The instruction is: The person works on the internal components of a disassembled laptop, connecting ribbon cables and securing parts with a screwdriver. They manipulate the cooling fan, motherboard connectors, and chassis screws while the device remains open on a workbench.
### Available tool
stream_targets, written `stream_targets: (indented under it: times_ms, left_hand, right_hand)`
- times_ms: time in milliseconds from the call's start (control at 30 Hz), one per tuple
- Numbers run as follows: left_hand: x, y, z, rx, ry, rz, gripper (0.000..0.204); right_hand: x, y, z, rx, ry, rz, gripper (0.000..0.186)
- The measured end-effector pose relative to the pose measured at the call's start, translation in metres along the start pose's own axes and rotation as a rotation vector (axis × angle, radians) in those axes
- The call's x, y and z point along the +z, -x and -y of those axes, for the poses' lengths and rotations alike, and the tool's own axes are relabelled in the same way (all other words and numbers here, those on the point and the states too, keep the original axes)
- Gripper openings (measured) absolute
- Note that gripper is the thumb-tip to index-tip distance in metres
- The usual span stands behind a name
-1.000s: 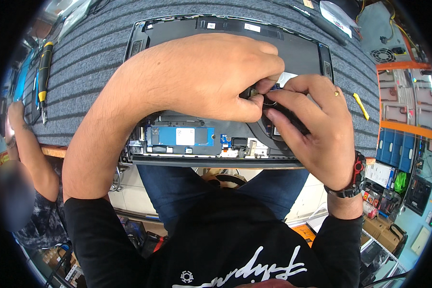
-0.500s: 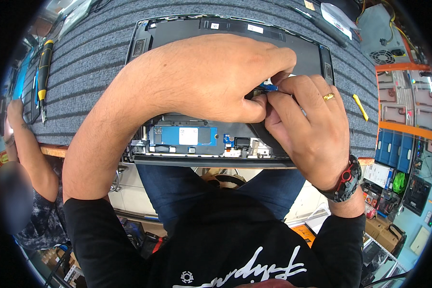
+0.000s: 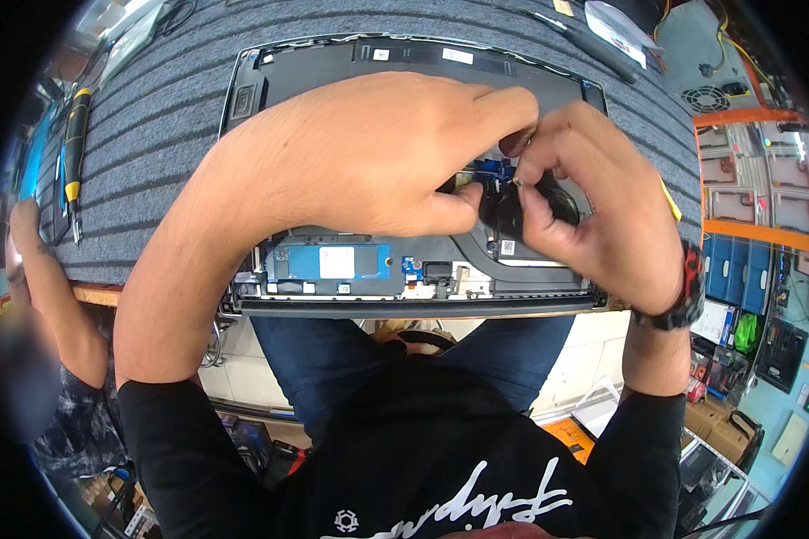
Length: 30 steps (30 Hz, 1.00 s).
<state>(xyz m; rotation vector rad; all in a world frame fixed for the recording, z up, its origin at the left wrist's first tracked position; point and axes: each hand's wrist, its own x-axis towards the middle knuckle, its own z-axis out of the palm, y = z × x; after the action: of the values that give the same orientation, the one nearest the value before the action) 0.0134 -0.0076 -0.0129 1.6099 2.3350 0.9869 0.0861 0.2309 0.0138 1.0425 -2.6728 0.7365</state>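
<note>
An opened laptop (image 3: 306, 79), its inner parts bare, lies in front of me. Across it from the left reaches my left hand (image 3: 413, 153), thumb and forefinger apart beside a small blue circuit board (image 3: 488, 167). That hand's other fingers are partly hidden. My right hand (image 3: 593, 198) pinches a tiny shiny piece over the same spot, too small to name. Under the right hand shows a black round fan (image 3: 562, 208). A blue storage module (image 3: 288, 261) with a white label sits near the laptop's front edge.
A black-and-yellow screwdriver (image 3: 76, 148) lies on the ribbed grey mat (image 3: 144, 153) at left. Toward the back right is a dark pen-like tool (image 3: 593, 49) beside a clear plastic bag (image 3: 618, 27). Another person's arm (image 3: 58, 278) rests at the left table edge.
My right hand has turned and drawn slightly away from my left fingers, uncovering the fan. My left thumb and forefinger have parted. The view has shifted slightly.
</note>
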Motion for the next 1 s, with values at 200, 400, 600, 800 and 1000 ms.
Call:
stream_targets:
  times_ms: [200, 400, 600, 800, 1000]
  left_hand:
    - [-0.002, -0.003, -0.002, 0.019, -0.045, -0.025, 0.046]
    - [-0.006, -0.007, -0.008, 0.023, -0.058, -0.145, 0.039]
    - [-0.003, -0.010, -0.012, -0.051, -0.099, -0.109, 0.045]
    - [-0.006, -0.012, -0.031, 0.007, -0.240, 0.002, 0.022]
    - [-0.015, -0.017, -0.037, -0.020, -0.320, 0.057, 0.014]
  right_hand:
    - [-0.014, -0.010, -0.036, 0.130, -0.344, 0.146, 0.016]
    - [-0.015, -0.016, -0.044, 0.053, -0.403, 0.235, 0.010]
    - [-0.026, -0.007, -0.059, 0.099, -0.293, 0.059, 0.011]
    - [-0.025, -0.002, -0.061, 0.127, -0.185, -0.044, 0.012]
    - [-0.025, 0.003, -0.060, 0.015, -0.206, -0.073, 0.012]
